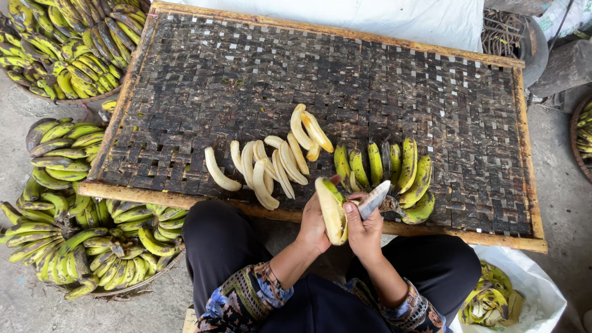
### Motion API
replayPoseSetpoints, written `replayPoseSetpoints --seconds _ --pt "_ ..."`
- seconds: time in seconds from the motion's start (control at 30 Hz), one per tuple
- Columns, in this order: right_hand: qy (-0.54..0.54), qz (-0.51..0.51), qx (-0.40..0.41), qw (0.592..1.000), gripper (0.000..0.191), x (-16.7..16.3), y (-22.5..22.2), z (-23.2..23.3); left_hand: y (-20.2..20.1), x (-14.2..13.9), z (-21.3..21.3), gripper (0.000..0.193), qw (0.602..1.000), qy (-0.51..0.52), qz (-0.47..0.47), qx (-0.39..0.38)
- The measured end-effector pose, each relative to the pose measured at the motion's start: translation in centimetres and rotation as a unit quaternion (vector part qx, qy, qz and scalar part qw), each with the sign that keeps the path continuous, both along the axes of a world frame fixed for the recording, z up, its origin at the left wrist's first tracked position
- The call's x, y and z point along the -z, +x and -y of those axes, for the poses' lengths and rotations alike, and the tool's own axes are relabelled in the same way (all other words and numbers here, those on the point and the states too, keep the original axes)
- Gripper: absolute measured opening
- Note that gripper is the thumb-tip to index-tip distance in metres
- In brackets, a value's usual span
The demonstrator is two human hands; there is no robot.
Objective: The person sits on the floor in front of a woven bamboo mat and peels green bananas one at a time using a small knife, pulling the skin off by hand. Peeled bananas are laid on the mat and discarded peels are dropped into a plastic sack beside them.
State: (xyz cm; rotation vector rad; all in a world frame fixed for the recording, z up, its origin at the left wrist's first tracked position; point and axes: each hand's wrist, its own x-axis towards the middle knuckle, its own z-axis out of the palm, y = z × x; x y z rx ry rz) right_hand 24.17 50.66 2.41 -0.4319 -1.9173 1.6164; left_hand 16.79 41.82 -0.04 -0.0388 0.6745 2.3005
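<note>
**Peeling a banana over a woven tray**

In the lower middle of the frame, the left hand has its grip wrapped around a partly peeled banana, held upright just in front of the near edge of the woven tray. The banana's pale flesh faces the camera, with green skin showing at its top. The right hand sits just beside it, its grip pressed together around the handle of a knife; the blade points up and to the right, and the thumb rests against the banana's side.

The tray is a large dark mat of plaited strips in a light wooden frame and fills most of the upper picture. On it, at the centre, lie peeled bananas, pale and curved, some overlapping. Just to their right, near the knife, a bunch of unpeeled green bananas rests on the tray, its skins spotted black.

At the left of the frame a basket of green bananas stands on the concrete floor, and a second heaped basket shows at the upper left. At the lower right, a white sack holds banana peels. The person's dark trousers and patterned sleeves fill the bottom centre.
</note>
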Motion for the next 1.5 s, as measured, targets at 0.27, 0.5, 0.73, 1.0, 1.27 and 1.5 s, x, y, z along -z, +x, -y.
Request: replayPoseSetpoints --seconds 0.27,0.5,0.73,1.0,1.27,1.5 --pt "-0.068 -0.017 0.033 0.997 0.016 0.5 -0.1 -0.5 -0.7 0.7 -0.5 0.043 0.982 -0.142 -0.016 -0.125" --pt "-0.06 -0.031 0.024 0.997 0.012 -1.9 0.5 -3.1 -1.7 -3.1 0.6 0.085 0.923 -0.189 -0.327 0.069" --pt "-0.144 -0.143 0.124 0.971 0.017 -4.3 4.0 -8.7 -3.3 -3.6 1.3 0.068 0.977 -0.004 -0.126 0.175" --pt "0.076 -0.261 0.355 0.895 0.008 -3.7 23.4 -22.8 -3.9 -1.3 0.7 0.05 0.99 0.026 0.003 0.14" --pt "0.265 0.435 0.512 0.692 0.05 5.9 30.0 -24.5 -4.3 -0.3 0.2 0.035 0.996 0.022 0.09 0.009" --pt "0.26 0.365 0.468 0.761 0.085 4.6 27.7 -22.8 -4.4 -0.9 0.6 0.036 0.991 -0.076 -0.032 -0.109"
